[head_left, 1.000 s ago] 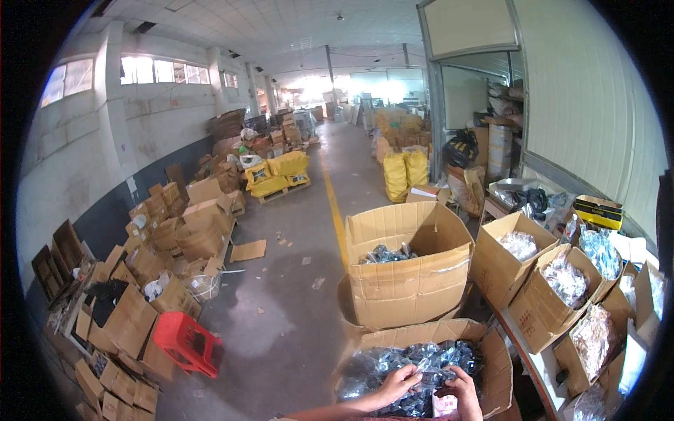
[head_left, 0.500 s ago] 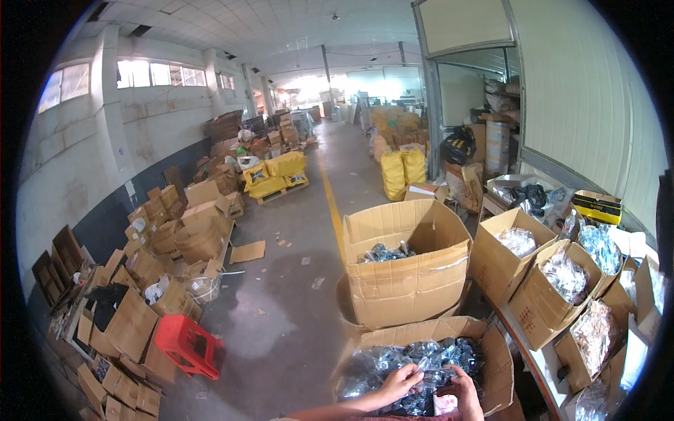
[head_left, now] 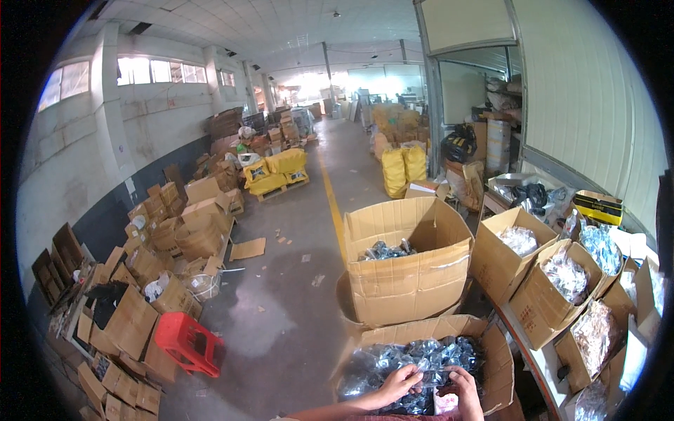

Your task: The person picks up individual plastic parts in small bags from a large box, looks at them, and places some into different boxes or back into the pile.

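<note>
Both hands meet over a cardboard box (head_left: pixel 500 365) full of dark pieces in clear plastic bags (head_left: pixel 449 347). My left hand (head_left: pixel 400 382) reaches in from the lower left, its thumb and fingers pinched on one end of a small clear plastic bag (head_left: pixel 434 377). At the bag's other end, my right hand (head_left: pixel 465 388) pinches it too. Something dark seems to lie inside the bag, too small to make out. Below the hands shows a white and pink patch (head_left: pixel 445 403), whose kind I cannot tell.
Just beyond stands a taller cardboard box (head_left: pixel 407 295) with more bagged pieces. On the right, a bench (head_left: pixel 523 337) bears several open boxes of plastic bags. A red plastic stool (head_left: pixel 188 344) stands at the left, near piled cartons (head_left: pixel 130 323). Yellow sacks (head_left: pixel 277 172) lie farther off.
Barely anything differs. Both hands stay over the box with the small bag between them; the fingers have shifted only slightly.
</note>
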